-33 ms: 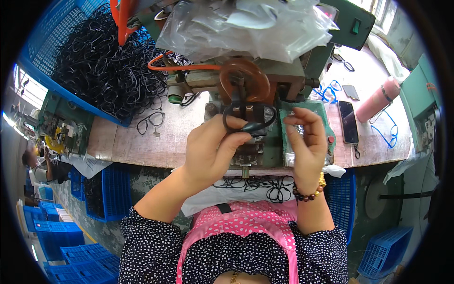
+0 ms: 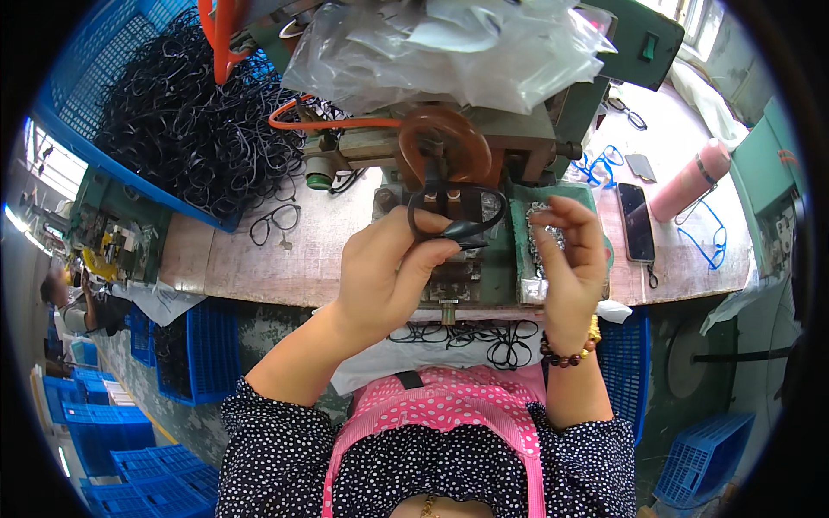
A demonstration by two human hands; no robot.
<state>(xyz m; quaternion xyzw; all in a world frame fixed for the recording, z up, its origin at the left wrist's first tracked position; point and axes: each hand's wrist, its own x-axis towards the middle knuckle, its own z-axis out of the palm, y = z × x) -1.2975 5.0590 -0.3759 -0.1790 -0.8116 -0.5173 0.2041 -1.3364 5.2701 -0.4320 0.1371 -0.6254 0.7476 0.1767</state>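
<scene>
My left hand (image 2: 377,269) is closed, thumb and fingers pinching a black eyeglass frame (image 2: 496,214) at one end. The frame is held up in front of the machine (image 2: 509,138), below its brown curved guard (image 2: 473,148). To the right, my right hand (image 2: 573,257) is over a green tray (image 2: 521,259) of small shiny metal parts (image 2: 553,242). Its thumb and forefinger come together; whatever is between them is too small to make out. Several black frames (image 2: 509,344) lie on a white cloth at my lap.
A blue crate (image 2: 112,160) heaped with black frames stands at the left, beside a loose frame (image 2: 275,224) on the table. Right of the machine are a phone (image 2: 636,223), a pink bottle (image 2: 691,181) and blue frames (image 2: 704,242). Plastic bags (image 2: 449,52) cover the machine's top.
My right hand has shifted slightly to the right, and more of the metal parts in the tray show. My left hand and the eyeglass frame have hardly moved.
</scene>
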